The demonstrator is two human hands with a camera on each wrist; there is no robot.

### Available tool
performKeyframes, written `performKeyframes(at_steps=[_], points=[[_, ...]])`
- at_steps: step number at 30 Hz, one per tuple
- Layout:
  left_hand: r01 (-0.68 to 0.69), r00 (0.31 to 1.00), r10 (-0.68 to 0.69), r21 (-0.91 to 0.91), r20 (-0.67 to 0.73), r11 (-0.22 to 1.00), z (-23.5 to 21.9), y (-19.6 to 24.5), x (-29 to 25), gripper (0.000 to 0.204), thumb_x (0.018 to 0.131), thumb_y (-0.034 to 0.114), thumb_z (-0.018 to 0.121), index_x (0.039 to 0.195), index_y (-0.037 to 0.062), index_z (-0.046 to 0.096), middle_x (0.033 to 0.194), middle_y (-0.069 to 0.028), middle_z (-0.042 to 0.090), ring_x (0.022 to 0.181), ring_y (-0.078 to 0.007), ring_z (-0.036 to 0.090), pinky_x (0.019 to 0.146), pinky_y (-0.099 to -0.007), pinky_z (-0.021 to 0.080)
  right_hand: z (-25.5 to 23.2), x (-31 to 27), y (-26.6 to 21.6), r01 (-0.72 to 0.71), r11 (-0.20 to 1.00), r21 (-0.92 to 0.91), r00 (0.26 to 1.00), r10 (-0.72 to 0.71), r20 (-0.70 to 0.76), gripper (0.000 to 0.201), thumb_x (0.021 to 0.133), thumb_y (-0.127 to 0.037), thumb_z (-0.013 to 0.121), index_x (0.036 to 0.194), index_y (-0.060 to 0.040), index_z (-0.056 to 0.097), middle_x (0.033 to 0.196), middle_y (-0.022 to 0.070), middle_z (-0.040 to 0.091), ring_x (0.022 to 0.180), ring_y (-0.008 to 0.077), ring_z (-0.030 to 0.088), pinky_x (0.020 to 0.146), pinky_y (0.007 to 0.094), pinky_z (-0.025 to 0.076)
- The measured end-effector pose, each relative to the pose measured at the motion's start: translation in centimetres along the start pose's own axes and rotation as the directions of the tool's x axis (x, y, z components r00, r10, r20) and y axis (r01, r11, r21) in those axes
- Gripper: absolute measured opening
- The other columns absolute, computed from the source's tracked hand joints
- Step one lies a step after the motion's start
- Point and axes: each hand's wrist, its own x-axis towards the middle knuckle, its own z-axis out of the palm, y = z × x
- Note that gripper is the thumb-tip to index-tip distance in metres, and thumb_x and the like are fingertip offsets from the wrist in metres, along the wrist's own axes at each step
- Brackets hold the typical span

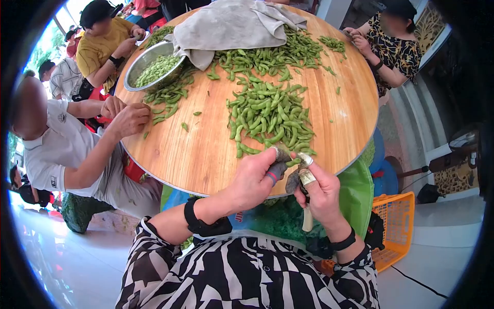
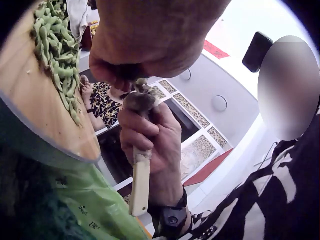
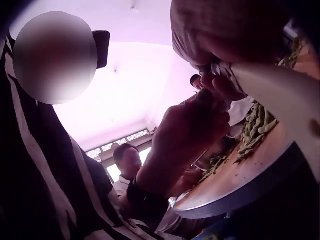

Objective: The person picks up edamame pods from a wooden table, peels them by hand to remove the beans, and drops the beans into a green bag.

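Observation:
At the near edge of the round wooden table [image 1: 206, 154], my two hands meet. My left hand [image 1: 252, 177] pinches a green soybean pod [image 1: 294, 162] between thumb and fingertips, which wear dark, dirty coverings. My right hand [image 1: 321, 193] grips a small tool by its cream handle [image 2: 140, 182], which points down out of the fist; the tool's working end is hidden by the fingers. White tape wraps the right thumb and a finger, right at the pod. Just beyond both hands lies a heap of soybean pods [image 1: 270, 113].
A grey cloth [image 1: 231, 31] covers part of a larger pod pile at the back. On the left stands a metal colander [image 1: 133, 67] of shelled beans. Other people sit at the left and right. A green bag [image 1: 355, 193] hangs below the edge, beside an orange crate [image 1: 399, 221].

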Motion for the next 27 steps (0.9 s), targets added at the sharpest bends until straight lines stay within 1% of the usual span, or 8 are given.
performKeyframes(at_steps=[6,11,15,17,18,19,21,27], points=[[0.376,0.918,-0.291,-0.363,0.268,0.852,-0.3,-1.2,1.0,0.025,0.092,0.002,0.052,0.115,0.0034,0.062,0.079,-0.0055,0.06,0.066,-0.0112,0.055,0.059,-0.0243,0.045,-0.9,-0.4,0.9,-0.196,0.872,0.448,0.98,0.189,0.059,0.035,0.096,-0.007,0.042,0.13,0.0,0.051,0.072,0.0042,0.056,0.046,0.0066,0.044,0.039,0.02,0.035],[0.647,0.762,-0.142,-0.742,0.631,0.175,-0.3,-3.5,0.8,0.025,0.092,0.005,0.055,0.116,0.0006,0.06,0.085,-0.0022,0.061,0.064,-0.0089,0.058,0.055,-0.0216,0.045,-1.6,-1.3,1.4,-0.335,0.707,0.623,0.939,0.302,0.162,0.034,0.096,-0.008,0.043,0.128,-0.0002,0.052,0.076,0.0083,0.058,0.045,0.0087,0.043,0.039,0.0211,0.035],[0.672,0.741,-0.16,-0.719,0.652,0.181,-0.5,-3.6,0.9,0.026,0.091,0.004,0.053,0.116,0.0036,0.061,0.076,-0.0047,0.061,0.061,-0.0135,0.056,0.056,-0.0247,0.044,-1.8,-1.0,2.7,-0.367,0.598,0.713,0.922,0.335,0.194,0.037,0.096,-0.01,0.042,0.131,-0.0012,0.049,0.08,0.011,0.059,0.046,0.0102,0.043,0.038,0.0224,0.035],[0.399,0.882,-0.275,-0.295,0.383,0.868,-0.7,-1.5,1.0,0.027,0.089,0.002,0.057,0.116,0.0022,0.06,0.076,-0.0072,0.061,0.064,-0.0162,0.058,0.058,-0.0298,0.047,-1.9,-1.0,3.1,-0.371,0.586,0.72,0.919,0.343,0.194,0.038,0.096,-0.009,0.041,0.132,-0.0014,0.048,0.081,0.0115,0.059,0.046,0.0106,0.043,0.038,0.0226,0.035],[0.397,0.884,-0.275,-0.296,0.378,0.869,-0.8,-0.8,0.9,0.027,0.089,0.002,0.057,0.116,0.0022,0.06,0.076,-0.0072,0.061,0.064,-0.0162,0.058,0.058,-0.0298,0.047,-1.9,-0.9,3.2,-0.376,0.575,0.727,0.916,0.35,0.197,0.038,0.096,-0.009,0.04,0.133,-0.0016,0.048,0.082,0.012,0.059,0.046,0.011,0.042,0.038,0.0227,0.035],[0.109,0.952,-0.095,-0.035,0.293,0.993,-0.8,-0.1,0.5,0.029,0.085,0.001,0.06,0.114,0.0014,0.06,0.077,-0.0096,0.061,0.064,-0.0191,0.059,0.058,-0.0315,0.048,-1.8,-0.7,3.0,-0.379,0.574,0.726,0.915,0.351,0.2,0.038,0.096,-0.009,0.04,0.133,-0.0016,0.048,0.082,0.012,0.059,0.046,0.011,0.042,0.038,0.0227,0.035],[-0.411,0.91,0.361,0.319,0.206,0.854,-0.3,-0.4,0.6,0.038,0.071,-0.003,0.067,0.109,-0.0003,0.06,0.08,-0.0155,0.06,0.067,-0.0283,0.062,0.058,-0.0353,0.049,-1.4,-0.7,2.6,-0.378,0.549,0.746,0.91,0.369,0.189,0.039,0.095,-0.008,0.04,0.134,-0.002,0.047,0.084,0.0133,0.06,0.046,0.0125,0.046,0.038,0.0234,0.037],[-0.427,0.904,0.358,0.556,0.235,0.713,-0.6,0.1,-0.4,0.041,0.067,-0.001,0.067,0.107,-0.0024,0.057,0.078,-0.0153,0.055,0.069,-0.0333,0.059,0.059,-0.0407,0.049,-0.7,-0.8,2.8,-0.348,0.626,0.698,0.927,0.342,0.156,0.038,0.094,-0.006,0.042,0.131,0.0001,0.049,0.088,0.0141,0.062,0.05,0.0163,0.054,0.037,0.0245,0.04]])
